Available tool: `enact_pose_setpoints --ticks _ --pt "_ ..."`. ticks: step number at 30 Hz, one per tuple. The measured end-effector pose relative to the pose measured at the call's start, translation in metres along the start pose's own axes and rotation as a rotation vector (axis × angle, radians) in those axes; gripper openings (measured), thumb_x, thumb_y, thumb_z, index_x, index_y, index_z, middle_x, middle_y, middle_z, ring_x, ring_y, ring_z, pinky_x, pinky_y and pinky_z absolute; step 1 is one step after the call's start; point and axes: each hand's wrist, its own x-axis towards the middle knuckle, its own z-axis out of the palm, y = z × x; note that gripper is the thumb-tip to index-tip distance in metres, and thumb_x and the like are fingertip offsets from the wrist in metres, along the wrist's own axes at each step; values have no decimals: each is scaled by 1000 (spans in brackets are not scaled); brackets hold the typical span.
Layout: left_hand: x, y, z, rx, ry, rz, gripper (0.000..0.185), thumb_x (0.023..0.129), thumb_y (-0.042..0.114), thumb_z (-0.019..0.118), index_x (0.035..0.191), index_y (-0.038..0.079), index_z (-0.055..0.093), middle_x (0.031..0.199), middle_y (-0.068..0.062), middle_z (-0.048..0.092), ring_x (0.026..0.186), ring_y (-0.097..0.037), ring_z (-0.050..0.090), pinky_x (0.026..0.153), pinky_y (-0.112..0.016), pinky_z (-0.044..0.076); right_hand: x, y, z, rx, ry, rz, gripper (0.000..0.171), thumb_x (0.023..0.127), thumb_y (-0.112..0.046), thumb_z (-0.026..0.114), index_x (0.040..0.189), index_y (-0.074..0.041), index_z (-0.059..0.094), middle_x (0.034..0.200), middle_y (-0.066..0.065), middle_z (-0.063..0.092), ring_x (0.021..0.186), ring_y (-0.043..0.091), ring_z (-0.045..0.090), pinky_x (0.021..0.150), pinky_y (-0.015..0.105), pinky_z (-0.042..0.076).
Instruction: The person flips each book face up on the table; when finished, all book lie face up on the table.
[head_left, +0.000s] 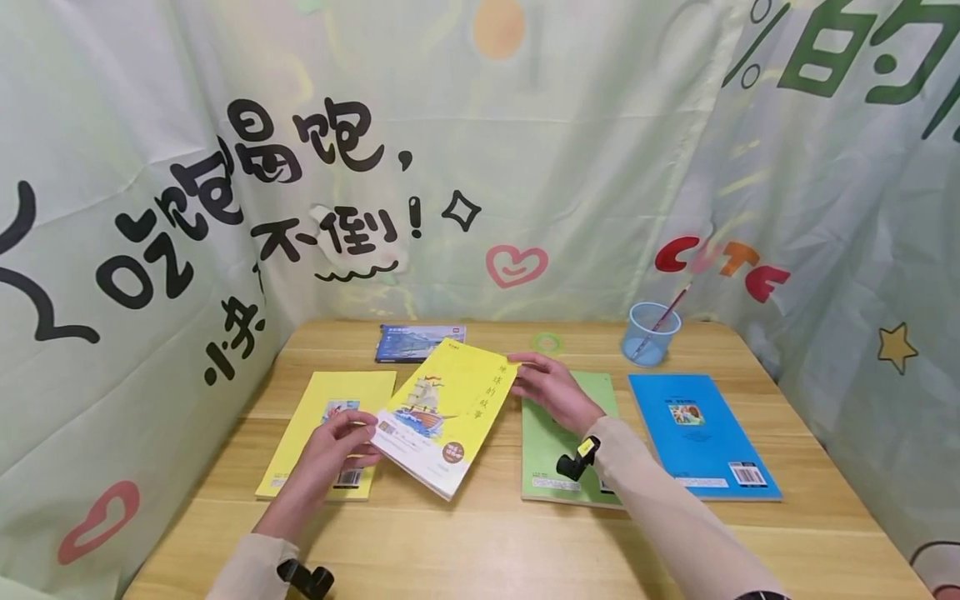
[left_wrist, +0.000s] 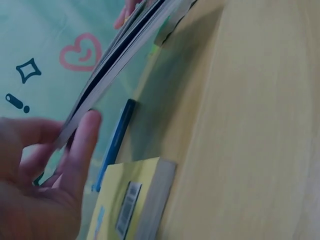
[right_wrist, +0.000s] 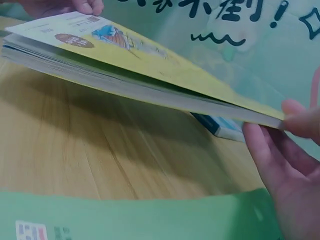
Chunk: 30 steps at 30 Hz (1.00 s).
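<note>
The yellow ship-cover book (head_left: 446, 415) is held clear of the wooden table (head_left: 487, 542), between the two hands and tilted, its long axis running from the near left corner up to the far right corner. The left hand (head_left: 333, 454) pinches the near left corner, thumb above and fingers (left_wrist: 82, 145) curled under the page block, as the left wrist view shows. The right hand (head_left: 551, 390) grips the far right corner, thumb on the cover and fingers (right_wrist: 265, 150) beneath the edge. Each hand has one end, so neither is nearer; the book lies between them, in front of the left fingers and to the left of the right ones. Under its left end a flat yellow book (head_left: 330, 425) lies on the table; behind it is a small dark blue book (head_left: 418, 342). Beneath the right forearm lies a green book (head_left: 558, 450), and just beside that a bright blue book (head_left: 701, 433). That makes five books in all: two yellow, two blue, one green. At the far edge stand one clear blue cup (head_left: 651, 333) holding one pencil (head_left: 667, 312), and one green ring (head_left: 546, 342).
</note>
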Motion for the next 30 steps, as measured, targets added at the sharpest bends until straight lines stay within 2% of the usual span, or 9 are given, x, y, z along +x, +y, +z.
enact_pose_setpoints --ticks 3,7,12,16,22,30 --pt "-2 1 -4 59 -109 -12 30 108 12 68 133 -5 65 105 -12 70 87 -21 78 82 -35 71 6 -1 5 -54 67 -10 37 114 -6 54 149 2 58 135 18 66 108 17 73 102 31 65" --pt "-5 0 -8 127 -261 -22 33 106 17 72 130 -5 67 101 -12 74 88 -21 79 83 -36 71 14 -3 13 -136 133 -34 36 113 -6 55 148 3 61 134 20 67 104 17 72 102 34 65" --pt "-9 -2 -7 182 -380 -33 31 105 18 75 125 -4 69 101 -12 74 89 -21 79 82 -34 71 22 -4 24 -205 179 -42 36 113 -5 55 147 3 63 138 24 66 109 22 72 107 43 63" --pt "-11 -2 -2 186 -446 -30 29 104 14 74 124 -6 68 99 -14 72 88 -21 79 82 -35 71 26 -8 31 -250 177 -24 39 112 -3 55 150 1 62 143 24 66 115 27 72 104 40 63" --pt "-9 -6 4 209 -523 -24 26 105 12 73 123 -5 67 97 -14 76 83 -21 79 78 -37 71 30 -4 34 -334 179 37 47 109 3 54 155 -5 58 146 20 65 125 30 69 110 41 60" --pt "-10 -7 7 233 -531 -58 25 106 11 70 126 -3 65 100 -15 76 81 -21 78 75 -38 71 34 8 35 -340 156 76 55 107 4 51 161 -4 51 156 23 60 134 35 66 116 45 57"
